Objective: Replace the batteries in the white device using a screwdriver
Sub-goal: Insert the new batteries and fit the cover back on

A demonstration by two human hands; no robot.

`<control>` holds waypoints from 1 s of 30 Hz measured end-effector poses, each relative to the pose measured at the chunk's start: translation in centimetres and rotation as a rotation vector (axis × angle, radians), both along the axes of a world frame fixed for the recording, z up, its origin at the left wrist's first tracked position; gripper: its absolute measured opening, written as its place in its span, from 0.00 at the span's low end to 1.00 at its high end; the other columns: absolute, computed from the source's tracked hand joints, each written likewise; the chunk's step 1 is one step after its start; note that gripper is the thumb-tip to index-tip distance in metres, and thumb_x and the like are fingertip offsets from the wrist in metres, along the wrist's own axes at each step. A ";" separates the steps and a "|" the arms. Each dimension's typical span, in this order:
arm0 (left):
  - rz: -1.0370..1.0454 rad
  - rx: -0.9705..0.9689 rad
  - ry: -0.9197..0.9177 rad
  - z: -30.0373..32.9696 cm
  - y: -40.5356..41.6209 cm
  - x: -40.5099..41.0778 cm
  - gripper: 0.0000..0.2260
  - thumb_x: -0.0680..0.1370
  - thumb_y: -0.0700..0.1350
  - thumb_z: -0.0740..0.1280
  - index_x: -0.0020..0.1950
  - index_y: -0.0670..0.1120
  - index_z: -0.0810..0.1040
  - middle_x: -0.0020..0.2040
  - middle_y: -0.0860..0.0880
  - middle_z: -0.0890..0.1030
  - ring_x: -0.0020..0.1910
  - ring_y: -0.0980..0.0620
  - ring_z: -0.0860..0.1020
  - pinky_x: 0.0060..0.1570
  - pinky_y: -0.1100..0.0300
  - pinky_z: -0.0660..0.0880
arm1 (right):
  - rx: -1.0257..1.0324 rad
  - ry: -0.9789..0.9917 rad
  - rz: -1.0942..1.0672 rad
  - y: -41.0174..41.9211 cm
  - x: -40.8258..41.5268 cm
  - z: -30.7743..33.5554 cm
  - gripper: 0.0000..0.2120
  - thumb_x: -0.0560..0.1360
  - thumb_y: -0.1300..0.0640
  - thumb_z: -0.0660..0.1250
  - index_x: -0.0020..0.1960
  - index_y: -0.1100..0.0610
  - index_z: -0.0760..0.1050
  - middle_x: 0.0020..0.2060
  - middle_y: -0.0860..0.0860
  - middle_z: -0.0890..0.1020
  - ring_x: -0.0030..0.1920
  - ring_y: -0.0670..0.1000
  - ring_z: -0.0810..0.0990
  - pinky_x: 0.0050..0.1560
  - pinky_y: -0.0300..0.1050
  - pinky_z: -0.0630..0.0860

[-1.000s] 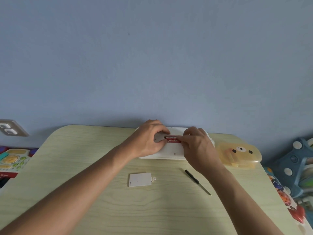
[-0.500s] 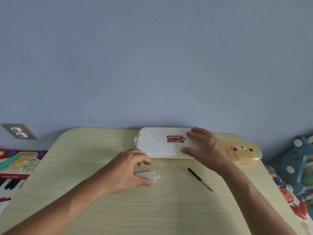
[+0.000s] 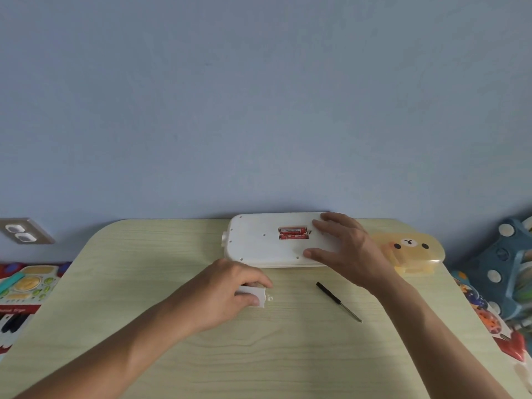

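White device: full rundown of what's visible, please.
The white device is a long, rounded-corner plastic body, lying flat, back side up, at the table's far edge by the wall. Its open compartment shows red batteries; small screw holes dot the back. The right hand rests on its right end.

We find the battery cover (image 3: 253, 295) mostly hidden under the left hand (image 3: 227, 295); print on the red batteries (image 3: 293, 233) is too small to read.

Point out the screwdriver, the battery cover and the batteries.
screwdriver (image 3: 328, 292): head view, on its black handle.
battery cover (image 3: 260, 294): head view, on the right edge showing past the left hand's fingers.
batteries (image 3: 293, 233): head view, on the red cells in the open compartment.
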State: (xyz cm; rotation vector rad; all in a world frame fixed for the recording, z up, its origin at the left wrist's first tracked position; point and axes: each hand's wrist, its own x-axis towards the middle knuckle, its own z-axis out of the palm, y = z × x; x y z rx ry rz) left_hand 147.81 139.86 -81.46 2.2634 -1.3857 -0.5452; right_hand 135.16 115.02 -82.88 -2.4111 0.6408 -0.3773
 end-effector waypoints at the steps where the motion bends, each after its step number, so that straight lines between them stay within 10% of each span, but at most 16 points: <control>1: 0.010 -0.001 0.049 0.1 -0.2 0.2 0.11 0.77 0.46 0.73 0.57 0.59 0.83 0.50 0.60 0.84 0.51 0.64 0.80 0.53 0.67 0.76 | 0.003 0.001 0.002 0.0 0.0 0.0 0.34 0.68 0.38 0.76 0.71 0.48 0.75 0.72 0.41 0.70 0.74 0.44 0.63 0.75 0.45 0.63; 8: 0.121 -0.318 0.181 2.7 -6.1 3.1 0.12 0.78 0.41 0.72 0.56 0.56 0.86 0.44 0.58 0.85 0.42 0.64 0.81 0.43 0.72 0.72 | -0.015 0.065 0.018 -0.1 0.3 1.7 0.30 0.69 0.42 0.76 0.70 0.46 0.76 0.69 0.41 0.73 0.71 0.44 0.68 0.70 0.39 0.64; 18: 0.176 -0.351 0.382 1.5 -12.2 5.0 0.09 0.74 0.42 0.76 0.50 0.48 0.79 0.42 0.51 0.88 0.37 0.55 0.79 0.45 0.56 0.73 | 0.580 -0.198 -0.144 0.4 3.0 3.1 0.03 0.74 0.58 0.75 0.43 0.57 0.85 0.32 0.56 0.86 0.30 0.48 0.79 0.32 0.42 0.76; 30: 0.123 -0.374 -0.038 0.3 -8.8 6.7 0.07 0.76 0.40 0.74 0.52 0.49 0.86 0.50 0.54 0.85 0.50 0.61 0.81 0.54 0.68 0.74 | 0.676 -0.137 -0.260 0.0 3.8 3.1 0.03 0.71 0.64 0.77 0.39 0.62 0.85 0.32 0.60 0.86 0.31 0.53 0.82 0.47 0.54 0.85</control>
